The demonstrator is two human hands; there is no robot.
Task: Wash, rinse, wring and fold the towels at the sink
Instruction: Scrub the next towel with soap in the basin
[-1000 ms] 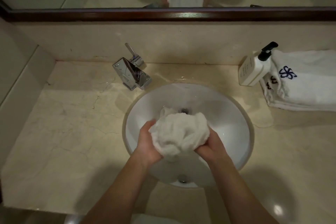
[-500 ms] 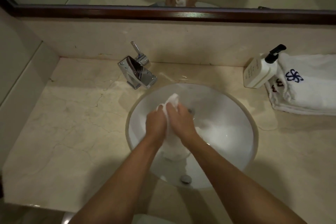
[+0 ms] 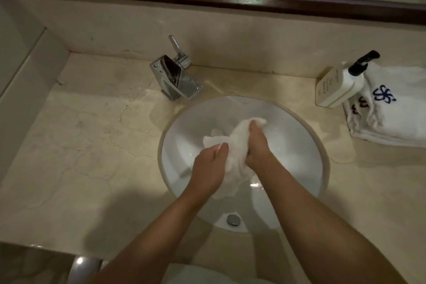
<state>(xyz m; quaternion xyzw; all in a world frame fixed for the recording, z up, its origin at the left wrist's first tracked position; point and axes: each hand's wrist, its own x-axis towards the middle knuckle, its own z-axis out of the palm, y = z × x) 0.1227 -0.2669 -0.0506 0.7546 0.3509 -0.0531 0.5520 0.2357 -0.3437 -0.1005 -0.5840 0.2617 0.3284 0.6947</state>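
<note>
**Wringing a Towel Over the Basin**

Gripping one bunched white towel (image 3: 232, 145) at frame centre, the left hand (image 3: 208, 166) and right hand (image 3: 255, 145) each curl tight around it above the sink (image 3: 175, 136). Folded towels (image 3: 396, 110) wait at right beside a soap bottle (image 3: 336, 85). Twisting too high could probably send water splashing onto the wet marble counter (image 3: 80, 145), or let an end slip free.

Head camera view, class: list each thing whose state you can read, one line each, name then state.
Washcloth: bunched, gripped by both hands over the sink.
Left hand: gripping the washcloth.
Right hand: gripping the washcloth.
Tap: no water visible running.
Sink: wet; drain stopper not readable.
Soap bottle: upright, leaning against the towels.
Folded towels: stacked on the counter.
</note>
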